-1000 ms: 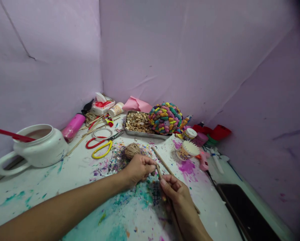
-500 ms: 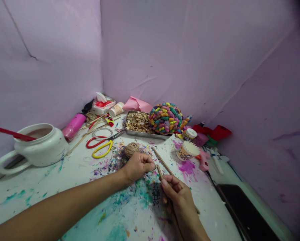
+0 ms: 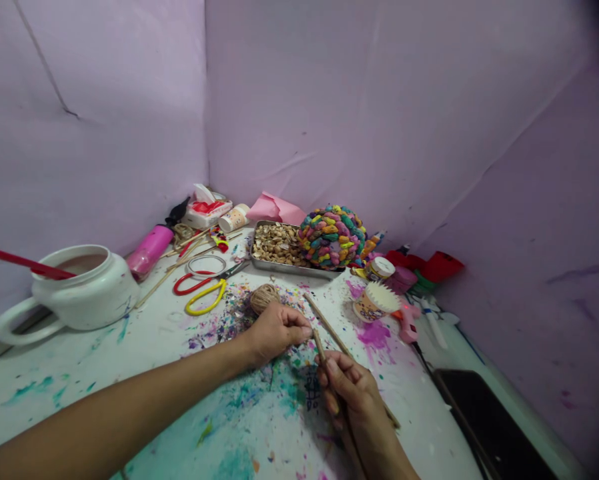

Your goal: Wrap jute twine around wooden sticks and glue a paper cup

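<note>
My right hand (image 3: 355,393) grips a thin brown stick (image 3: 319,345), its tip pointing up and away from me. At that tip, the fingers of my left hand (image 3: 279,332) are pinched together; whatever they hold is too small to make out. Just behind the left hand sits a ball of brown twine (image 3: 264,297), partly covered by it. A second brown stick (image 3: 330,327) lies slantwise on the table, running behind my right hand.
Scissors (image 3: 207,293) with red and yellow handles lie left of the twine. Behind is a metal tray (image 3: 299,269) of shells with a colourful ball-shaped piece (image 3: 332,237). A white mug (image 3: 87,297) stands left; a paper cup (image 3: 372,307), pink glue gun (image 3: 408,323) and phone (image 3: 489,420) are right.
My right hand has shifted its thumb and fingers slightly on the stick. The stick's tip now sits closer to my left fingertips. The view has moved a little.
</note>
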{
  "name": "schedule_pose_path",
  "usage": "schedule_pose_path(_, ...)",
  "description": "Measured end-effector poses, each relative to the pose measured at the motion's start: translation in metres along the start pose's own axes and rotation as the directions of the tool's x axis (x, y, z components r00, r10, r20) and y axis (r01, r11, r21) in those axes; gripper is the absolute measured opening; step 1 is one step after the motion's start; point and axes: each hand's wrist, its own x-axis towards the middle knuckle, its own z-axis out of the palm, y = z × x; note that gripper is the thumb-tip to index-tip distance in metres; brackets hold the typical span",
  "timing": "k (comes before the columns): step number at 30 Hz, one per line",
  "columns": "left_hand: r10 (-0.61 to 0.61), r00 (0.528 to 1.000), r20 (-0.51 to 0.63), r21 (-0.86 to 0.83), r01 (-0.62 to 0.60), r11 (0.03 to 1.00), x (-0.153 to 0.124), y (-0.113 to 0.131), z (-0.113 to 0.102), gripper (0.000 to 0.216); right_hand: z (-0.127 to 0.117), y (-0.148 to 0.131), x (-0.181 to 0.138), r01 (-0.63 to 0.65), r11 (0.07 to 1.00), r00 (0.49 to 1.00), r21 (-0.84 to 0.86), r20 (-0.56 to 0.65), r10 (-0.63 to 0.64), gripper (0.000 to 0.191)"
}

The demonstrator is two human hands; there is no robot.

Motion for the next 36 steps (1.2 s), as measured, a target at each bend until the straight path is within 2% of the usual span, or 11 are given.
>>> schedule_pose_path(9, -0.008, 1.0, 0.022, -0.089, 0.01, 0.996, -0.002, -0.007, 0.0, 0.021, -0.002, 0.002, 0.002, -0.071, 0.983, 0.991, 0.171, 0.128, 0.05, 0.033)
schedule_pose_path(13, -0.027, 0.999, -0.035, -0.148, 0.022, 0.989, -0.004, -0.01, 0.004, 0.022, -0.001, 0.002, 0.003, -0.147, 0.967, 0.979, 0.208, 0.17, 0.112, 0.034)
schedule_pose_path(15, -0.033, 0.995, -0.091, -0.162, 0.018, 0.987, -0.004, -0.012, 0.007, 0.022, 0.0, 0.002, 0.003, -0.147, 0.976, 0.98, 0.161, 0.156, 0.122, 0.034)
schedule_pose_path(18, -0.044, 0.987, -0.151, -0.161, 0.02, 0.987, -0.004, -0.014, 0.012, 0.021, 0.0, 0.001, 0.003, -0.073, 0.996, 0.997, 0.053, 0.038, 0.071, 0.036)
schedule_pose_path(20, -0.059, 0.988, -0.146, -0.163, 0.035, 0.986, -0.004, -0.014, 0.013, 0.02, 0.0, -0.001, 0.002, -0.047, 0.998, 0.998, -0.03, -0.043, 0.046, 0.039)
schedule_pose_path(22, -0.078, 0.991, -0.108, -0.172, 0.059, 0.983, -0.003, -0.013, 0.013, 0.019, -0.001, -0.002, 0.003, -0.048, 0.995, 0.996, -0.087, -0.075, 0.042, 0.039)
schedule_pose_path(25, -0.093, 0.994, -0.065, -0.181, 0.08, 0.98, -0.001, -0.011, 0.011, 0.021, -0.004, -0.001, 0.004, -0.037, 0.995, 0.998, -0.097, -0.061, 0.031, 0.037)
schedule_pose_path(36, -0.084, 0.994, -0.067, -0.199, 0.069, 0.978, 0.0, -0.007, 0.01, 0.023, -0.008, 0.007, 0.004, 0.013, 1.0, 1.0, -0.011, 0.003, -0.013, 0.034)
